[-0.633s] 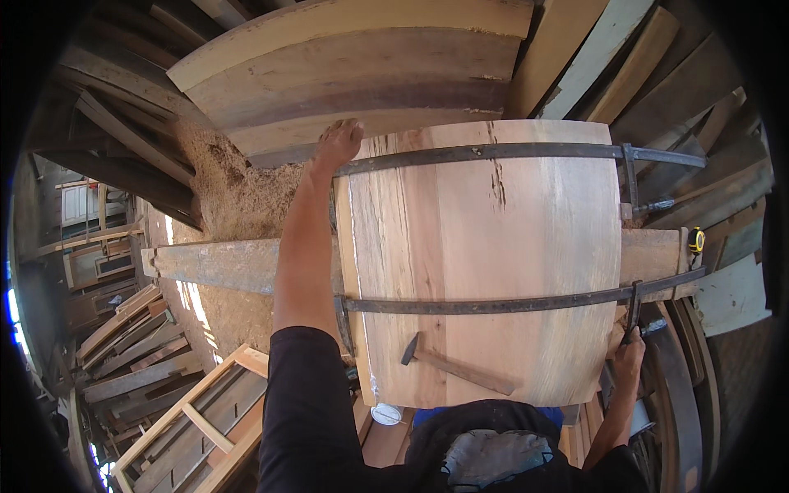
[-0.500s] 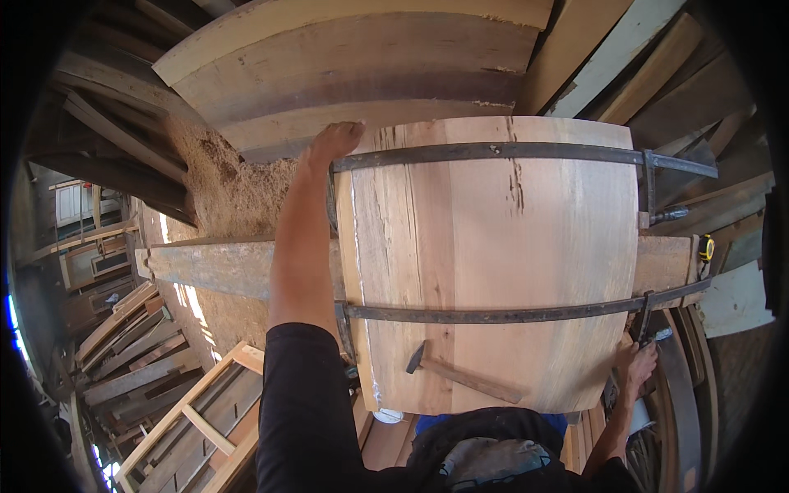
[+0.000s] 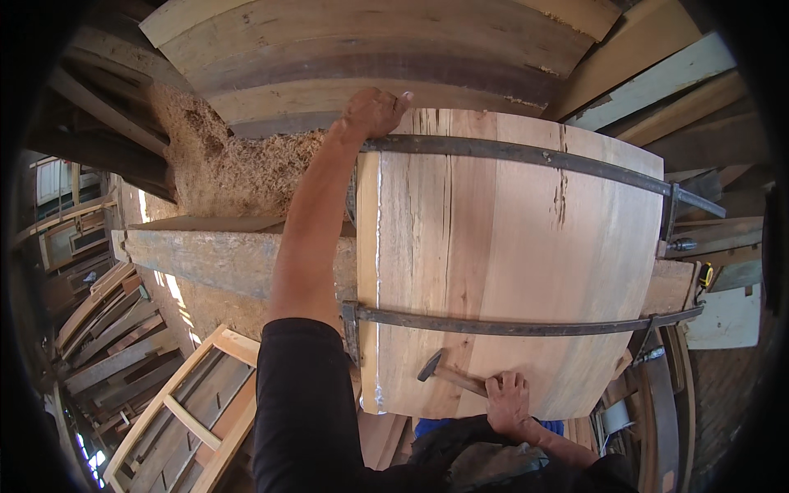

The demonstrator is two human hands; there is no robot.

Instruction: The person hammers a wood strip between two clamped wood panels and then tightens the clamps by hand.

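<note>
A broad panel of pale boards (image 3: 526,246) lies in front of me, with a white line of glue along the seam of its leftmost strip (image 3: 369,263). Across it run two dark metal bar clamps, a far bar clamp (image 3: 509,151) and a near bar clamp (image 3: 493,326). My left hand (image 3: 375,112) is closed around the panel's far left corner, beside the far clamp's end; its fingertips are partly hidden. At the near edge, my right hand (image 3: 509,400) has its fingers curled over the wooden handle of a hammer (image 3: 456,378), whose head rests on the panel.
A dusty beam (image 3: 205,256) passes under the panel. Sawdust (image 3: 246,177) is heaped at the left. Another wide wooden panel (image 3: 370,57) stands beyond. A wooden frame (image 3: 189,419) leans at lower left, and a yellow tape measure (image 3: 705,275) sits at right.
My right hand has left the near clamp's handle at the right and come over the panel onto the hammer's handle. My left hand stays at the far corner. The view has shifted slightly.
</note>
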